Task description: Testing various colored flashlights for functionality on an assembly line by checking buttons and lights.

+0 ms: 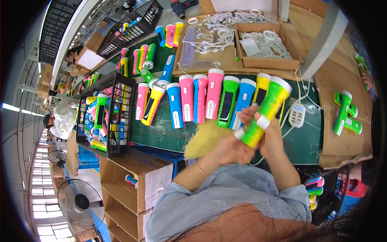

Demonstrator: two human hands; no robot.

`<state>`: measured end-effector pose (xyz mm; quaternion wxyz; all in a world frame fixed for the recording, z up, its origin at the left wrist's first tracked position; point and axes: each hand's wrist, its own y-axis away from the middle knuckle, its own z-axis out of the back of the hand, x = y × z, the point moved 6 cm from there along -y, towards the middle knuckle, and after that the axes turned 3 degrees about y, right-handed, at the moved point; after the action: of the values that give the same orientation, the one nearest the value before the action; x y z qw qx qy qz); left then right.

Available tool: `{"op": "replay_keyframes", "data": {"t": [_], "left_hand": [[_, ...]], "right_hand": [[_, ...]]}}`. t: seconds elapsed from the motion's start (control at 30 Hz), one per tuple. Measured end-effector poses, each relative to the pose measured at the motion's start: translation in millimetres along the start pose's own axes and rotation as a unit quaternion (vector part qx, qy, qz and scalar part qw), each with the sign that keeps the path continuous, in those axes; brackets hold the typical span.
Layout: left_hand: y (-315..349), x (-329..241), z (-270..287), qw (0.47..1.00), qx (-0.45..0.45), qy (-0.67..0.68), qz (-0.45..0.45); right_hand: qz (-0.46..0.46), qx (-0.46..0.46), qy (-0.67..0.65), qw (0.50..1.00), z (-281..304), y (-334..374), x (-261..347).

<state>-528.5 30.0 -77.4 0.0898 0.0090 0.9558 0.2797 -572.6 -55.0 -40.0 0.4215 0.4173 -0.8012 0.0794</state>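
A yellow-and-green flashlight (267, 105) with a white head ring slants in front of me, held between both hands. My right hand (272, 139) wraps round its body, fingers curled behind it. A white covering, perhaps tape or a finger cot, shows at that thumb. My left hand (236, 150) closes on the flashlight's lower end, with a small white piece at its fingertips. Just beyond the hands stands a row of flashlights, among them a blue one (244, 101), a green one (228, 101) and a pink one (214, 92). Their heads point away from me.
At left is a black crate (128, 117) full of flashlights. Behind the row, a cardboard tray (225, 60) holds white cables and a box (266, 62) of small white parts. A white multi-port charger (296, 114) lies right of my hands. Yellow cloth (201, 142) lies near the table edge.
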Motion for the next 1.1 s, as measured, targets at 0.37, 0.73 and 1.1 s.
{"op": "replay_keyframes", "data": {"t": [0.37, 0.73, 1.1], "left_hand": [[6, -14, -2, 0.832, 0.113, -0.418, -0.348], [-16, -12, -31, 0.977, 0.150, -0.132, -0.069], [-35, -36, -34, 0.950, 0.040, -0.258, -0.172]], "right_hand": [[0.269, 0.029, 0.544, 0.794, 1, 62, -20], [0.131, -0.100, 0.402, 0.901, 88, 77, -6], [0.115, -0.100, 0.286, 0.946, 87, 73, 0]]}}
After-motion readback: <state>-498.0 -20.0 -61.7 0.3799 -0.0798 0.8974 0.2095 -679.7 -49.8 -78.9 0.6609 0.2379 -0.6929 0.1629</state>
